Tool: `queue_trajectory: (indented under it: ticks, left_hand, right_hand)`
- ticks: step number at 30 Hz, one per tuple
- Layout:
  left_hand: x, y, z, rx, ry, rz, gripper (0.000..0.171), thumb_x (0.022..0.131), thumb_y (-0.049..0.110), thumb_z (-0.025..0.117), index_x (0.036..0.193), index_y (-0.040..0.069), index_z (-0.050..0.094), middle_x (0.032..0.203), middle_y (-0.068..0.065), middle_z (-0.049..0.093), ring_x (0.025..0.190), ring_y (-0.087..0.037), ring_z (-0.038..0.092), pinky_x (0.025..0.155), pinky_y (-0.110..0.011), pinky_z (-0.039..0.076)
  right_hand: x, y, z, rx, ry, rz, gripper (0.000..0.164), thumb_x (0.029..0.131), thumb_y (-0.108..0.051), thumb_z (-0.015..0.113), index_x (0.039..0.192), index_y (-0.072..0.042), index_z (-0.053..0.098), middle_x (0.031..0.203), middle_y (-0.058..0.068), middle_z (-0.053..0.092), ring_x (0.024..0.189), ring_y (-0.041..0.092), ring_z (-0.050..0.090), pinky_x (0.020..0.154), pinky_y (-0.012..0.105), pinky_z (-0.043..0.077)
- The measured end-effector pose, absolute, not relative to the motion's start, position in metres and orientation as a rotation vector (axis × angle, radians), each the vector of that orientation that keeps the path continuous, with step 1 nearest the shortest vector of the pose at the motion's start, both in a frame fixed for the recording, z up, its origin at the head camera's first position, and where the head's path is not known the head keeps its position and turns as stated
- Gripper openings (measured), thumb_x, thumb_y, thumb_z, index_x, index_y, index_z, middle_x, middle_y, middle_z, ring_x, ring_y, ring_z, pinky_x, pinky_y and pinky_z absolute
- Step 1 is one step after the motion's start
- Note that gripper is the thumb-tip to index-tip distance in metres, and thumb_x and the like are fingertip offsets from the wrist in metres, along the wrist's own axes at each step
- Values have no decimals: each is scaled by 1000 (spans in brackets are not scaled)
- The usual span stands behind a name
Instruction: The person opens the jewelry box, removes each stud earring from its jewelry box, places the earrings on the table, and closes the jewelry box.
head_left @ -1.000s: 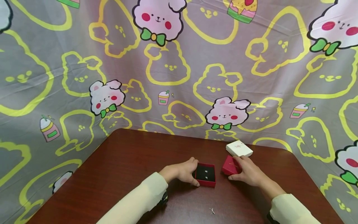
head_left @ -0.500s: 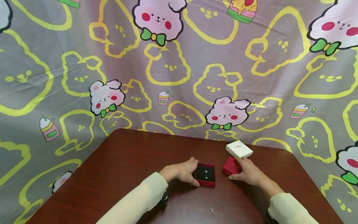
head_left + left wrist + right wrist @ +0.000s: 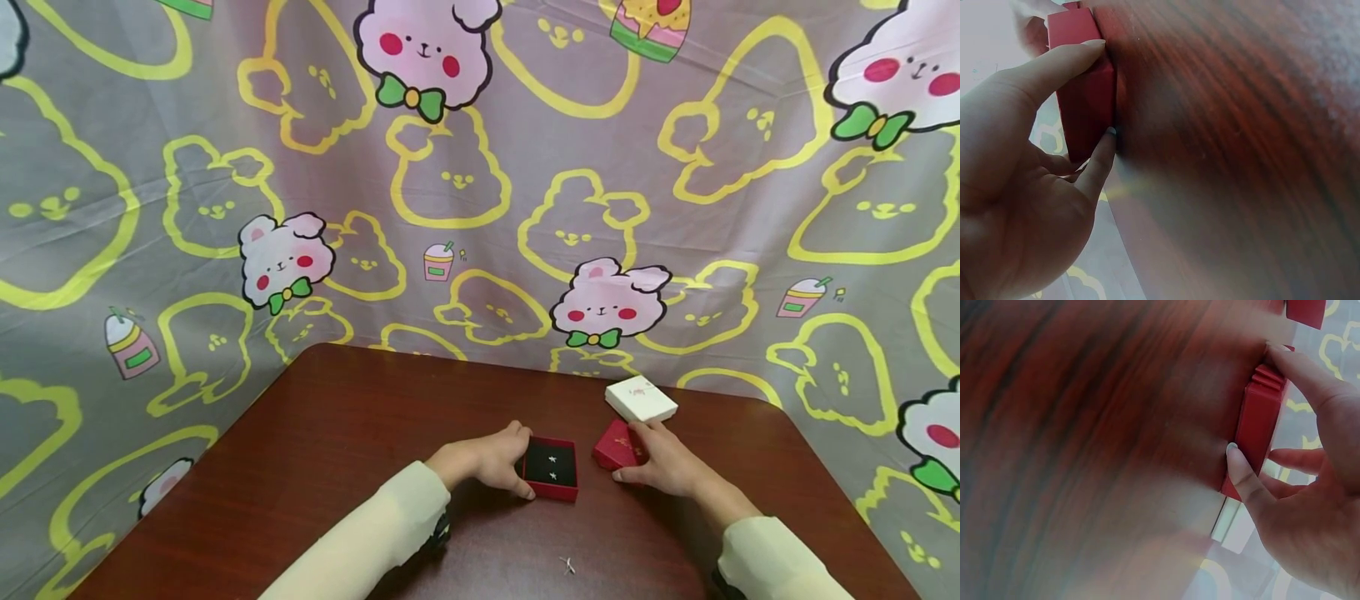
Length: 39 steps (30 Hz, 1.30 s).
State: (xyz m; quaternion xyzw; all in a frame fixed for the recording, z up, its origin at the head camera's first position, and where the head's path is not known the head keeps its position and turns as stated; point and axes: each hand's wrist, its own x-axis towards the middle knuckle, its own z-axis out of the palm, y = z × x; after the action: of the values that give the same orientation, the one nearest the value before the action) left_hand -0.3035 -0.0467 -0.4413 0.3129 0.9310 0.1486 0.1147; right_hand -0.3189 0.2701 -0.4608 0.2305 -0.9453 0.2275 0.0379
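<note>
My left hand (image 3: 491, 460) grips the left side of a small red jewelry box (image 3: 553, 492), thumb at the near corner. Its black insert (image 3: 537, 471) carries two tiny silver star-shaped earrings (image 3: 552, 459). In the left wrist view, thumb and fingers span the red side wall (image 3: 1085, 97), low against the tabletop. To the right, my right hand (image 3: 667, 463) holds the red box lid (image 3: 617, 446) with gold marking, covering its right part. The right wrist view shows thumb and fingertips around the lid's side (image 3: 1259, 422), where a ridged red trim (image 3: 1269, 378) stands out.
A white box (image 3: 641, 398) with a small pinkish print stands just behind the lid. Thin silver pieces (image 3: 568, 566) lie on the brown table (image 3: 360, 417) near its front. A patterned grey cloth (image 3: 465, 158) hangs behind and beside the table.
The lid has turned and shifted slightly left under my right hand, which has moved very little. My left hand and the open box have stayed in place.
</note>
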Motion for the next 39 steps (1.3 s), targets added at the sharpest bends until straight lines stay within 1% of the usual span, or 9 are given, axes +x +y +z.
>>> queue_trajectory:
  ticks: [7, 10, 14, 16, 20, 24, 31, 34, 39]
  left_hand:
    - [-305, -47, -442, 910, 2722, 449, 86, 79, 40, 88, 140, -4, 45, 118, -5, 47, 106, -12, 51, 100, -23, 43]
    - [-305, -48, -443, 903, 2719, 445, 86, 79, 41, 87, 140, -3, 44, 118, -5, 46, 107, -12, 52, 100, -23, 43]
    - [-306, -48, -445, 907, 2725, 432, 90, 80, 42, 87, 143, -4, 43, 122, -6, 47, 112, -13, 52, 103, -24, 42]
    - [-306, -48, -445, 907, 2728, 427, 92, 79, 42, 87, 144, -4, 42, 123, -7, 47, 114, -13, 52, 104, -24, 42]
    - [-307, -48, -446, 905, 2727, 424, 92, 79, 43, 87, 145, -4, 42, 124, -7, 47, 114, -13, 52, 104, -25, 42]
    - [-307, -48, -445, 908, 2731, 417, 91, 79, 43, 87, 143, -4, 43, 122, -7, 48, 112, -13, 52, 103, -24, 43]
    - [-306, -47, -439, 913, 2735, 422, 89, 79, 42, 88, 141, -5, 45, 118, -7, 48, 108, -14, 52, 101, -24, 43]
    - [-305, -47, -439, 912, 2733, 408, 91, 79, 42, 88, 143, -6, 44, 121, -8, 48, 111, -15, 52, 103, -24, 43]
    - [-305, -47, -439, 901, 2734, 391, 95, 80, 43, 87, 146, -7, 41, 126, -10, 49, 117, -16, 52, 106, -25, 41]
  right_hand:
    - [-315, 271, -456, 705, -2912, 683, 92, 70, -38, 92, 137, 9, 51, 128, 28, 52, 112, 43, 55, 94, 60, 48]
    - [-312, 271, -451, 658, -2951, 626, 90, 70, -43, 91, 137, 4, 53, 129, 27, 53, 112, 43, 54, 87, 64, 50]
    - [-311, 271, -445, 559, -3000, 538, 85, 70, -50, 90, 134, -3, 58, 127, 22, 55, 107, 37, 55, 76, 61, 53]
    - [-311, 270, -442, 538, -2995, 507, 81, 70, -50, 89, 131, -4, 61, 125, 20, 57, 105, 35, 56, 74, 59, 54]
    - [-309, 267, -438, 538, -2933, 465, 74, 73, -49, 88, 127, -6, 63, 125, 19, 59, 106, 34, 58, 75, 61, 54]
    - [-308, 261, -433, 552, -2865, 460, 70, 77, -48, 86, 129, -7, 63, 128, 18, 60, 110, 35, 58, 77, 62, 54]
    - [-307, 248, -428, 602, -2841, 519, 63, 80, -45, 84, 129, -10, 63, 128, 16, 61, 110, 35, 60, 78, 62, 55]
    - [-307, 243, -430, 641, -2860, 567, 63, 82, -43, 83, 131, -9, 62, 130, 16, 61, 110, 35, 61, 81, 61, 55]
    - [-305, 234, -433, 755, -2864, 609, 58, 84, -35, 83, 131, -9, 62, 130, 13, 61, 109, 30, 61, 84, 57, 55]
